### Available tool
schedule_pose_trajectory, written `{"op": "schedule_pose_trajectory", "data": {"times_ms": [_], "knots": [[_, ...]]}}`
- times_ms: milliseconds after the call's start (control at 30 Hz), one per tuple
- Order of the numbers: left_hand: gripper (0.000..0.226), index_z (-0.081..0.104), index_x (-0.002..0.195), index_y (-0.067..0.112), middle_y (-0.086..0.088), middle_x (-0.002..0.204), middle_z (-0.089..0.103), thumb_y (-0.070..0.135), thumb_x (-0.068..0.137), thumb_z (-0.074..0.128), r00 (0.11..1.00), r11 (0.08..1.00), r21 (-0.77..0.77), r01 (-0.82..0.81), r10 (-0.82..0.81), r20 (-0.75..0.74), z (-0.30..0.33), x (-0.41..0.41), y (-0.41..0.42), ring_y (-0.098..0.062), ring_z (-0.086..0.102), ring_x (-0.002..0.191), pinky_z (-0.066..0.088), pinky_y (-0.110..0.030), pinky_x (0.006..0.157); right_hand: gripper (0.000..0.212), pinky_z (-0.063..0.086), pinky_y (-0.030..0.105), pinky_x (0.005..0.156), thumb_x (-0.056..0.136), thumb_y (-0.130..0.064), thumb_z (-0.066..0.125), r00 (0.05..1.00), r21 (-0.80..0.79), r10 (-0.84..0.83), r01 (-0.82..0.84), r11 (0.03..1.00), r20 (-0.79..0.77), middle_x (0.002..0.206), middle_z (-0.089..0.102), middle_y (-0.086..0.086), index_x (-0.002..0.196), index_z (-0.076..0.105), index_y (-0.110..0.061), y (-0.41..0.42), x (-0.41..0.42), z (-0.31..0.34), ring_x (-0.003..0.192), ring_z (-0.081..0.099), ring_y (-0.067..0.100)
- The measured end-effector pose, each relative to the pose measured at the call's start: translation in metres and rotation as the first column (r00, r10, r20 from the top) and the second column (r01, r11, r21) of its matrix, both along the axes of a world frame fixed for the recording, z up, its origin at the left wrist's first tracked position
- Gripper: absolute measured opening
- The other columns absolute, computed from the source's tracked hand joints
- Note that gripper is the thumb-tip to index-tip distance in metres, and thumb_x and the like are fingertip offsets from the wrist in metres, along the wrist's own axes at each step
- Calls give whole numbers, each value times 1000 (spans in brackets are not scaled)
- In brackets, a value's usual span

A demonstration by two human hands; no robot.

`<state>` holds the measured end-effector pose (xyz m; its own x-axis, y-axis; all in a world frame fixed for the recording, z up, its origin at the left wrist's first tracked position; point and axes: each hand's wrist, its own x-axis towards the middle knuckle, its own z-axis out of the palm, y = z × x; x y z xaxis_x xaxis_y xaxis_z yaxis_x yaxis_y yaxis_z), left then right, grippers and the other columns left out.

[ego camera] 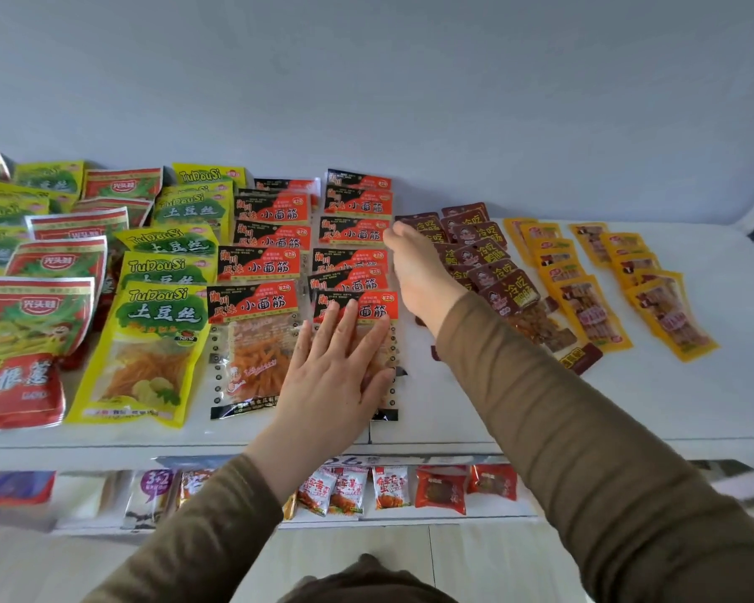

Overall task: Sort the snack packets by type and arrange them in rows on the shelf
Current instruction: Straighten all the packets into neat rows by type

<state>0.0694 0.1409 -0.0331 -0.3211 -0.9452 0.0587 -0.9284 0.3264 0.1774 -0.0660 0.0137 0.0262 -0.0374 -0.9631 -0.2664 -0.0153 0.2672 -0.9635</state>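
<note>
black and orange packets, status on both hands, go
Left hand flat on front black-and-orange snack packet. Right hand reaching along that row's right edge, grip unclear. Dark maroon packets close beside.

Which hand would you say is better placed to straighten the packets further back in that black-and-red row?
Probably the right hand: it already reaches beside the black-and-red row's far packets, while the left hand lies flat on the front packet.

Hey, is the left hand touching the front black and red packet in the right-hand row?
Touching. The head view shows the left hand lying flat with straight fingers on the front black and red packet, covering its clear window.
</note>
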Motion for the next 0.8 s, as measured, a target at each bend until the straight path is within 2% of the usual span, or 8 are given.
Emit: {"op": "schedule_pose_trajectory", "data": {"times_ms": [67, 167, 267, 500, 633, 700, 800], "knots": [[70, -4, 161, 45, -1, 172, -10, 67, 95, -3, 1000, 1000, -2, 7, -7, -20, 3, 0, 3, -24, -20, 156, -8, -49, 127, 43, 54, 45, 96, 109, -31, 40, 1000, 12, 1, -1, 1000, 21, 141, 57, 10, 149, 42, -15, 1, 1, 2, 124, 60, 26], [67, -4, 161, 44, 1, 171, -11, 65, 98, -2, 998, 999, -39, 2, -5, -69, 10, 7, 7, -21, -20, 156, -9, -47, 127, 52, 41, 45, 113, 109, -33, 41, 998, -33, -51, 52, 998, 45, 159, 38, 2, 158, 28, -20, 16, -7, 1, 144, 41, 22], [63, 2, 163, 41, 0, 172, -6, 58, 102, 9, 997, 996, -87, -8, 1, -72, 15, 21, 13, -19, -18, 157, -9, -44, 127, 50, 28, 46, 122, 108, -31, 44, 996, -53, -68, 71, 996, 59, 162, 35, -4, 156, 34, -25, 47, -18, -12, 148, 34, 16], [74, 8, 164, 33, -3, 172, -3, 66, 98, 12, 999, 999, -52, -16, 14, -42, 3, 20, 22, -22, -15, 158, -7, -43, 128, 50, 31, 31, 118, 107, -29, 48, 994, -38, -21, 26, 999, 107, 161, 34, -13, 155, 36, -32, 115, -8, -38, 139, 36, 2], [75, 16, 164, 30, -6, 172, 7, 67, 98, 16, 996, 998, -56, -19, 15, -85, -1, 15, 24, -25, -4, 159, 1, -44, 129, 49, 37, 15, 97, 107, -30, 47, 995, -34, -24, 28, 999, 92, 161, 33, -14, 154, 36, -35, 129, -6, -40, 133, 36, -3], [74, 17, 164, 30, -6, 172, 9, 67, 99, 18, 996, 998, -63, -6, 1, -84, -2, 13, 23, -26, -1, 159, 3, -45, 129, 49, 37, 15, 95, 108, -28, 47, 995, -40, -34, 38, 999, 93, 161, 33, -12, 155, 35, -34, 132, -8, -39, 135, 36, -1], [73, 16, 164, 30, -6, 172, 8, 66, 100, 19, 997, 998, -65, 4, -9, -75, -1, 16, 24, -25, -3, 159, 1, -44, 129, 50, 34, 22, 106, 108, -27, 46, 998, -57, -6, 10, 998, 65, 162, 31, -13, 155, 34, -35, 136, -7, -36, 141, 33, 1]]}}
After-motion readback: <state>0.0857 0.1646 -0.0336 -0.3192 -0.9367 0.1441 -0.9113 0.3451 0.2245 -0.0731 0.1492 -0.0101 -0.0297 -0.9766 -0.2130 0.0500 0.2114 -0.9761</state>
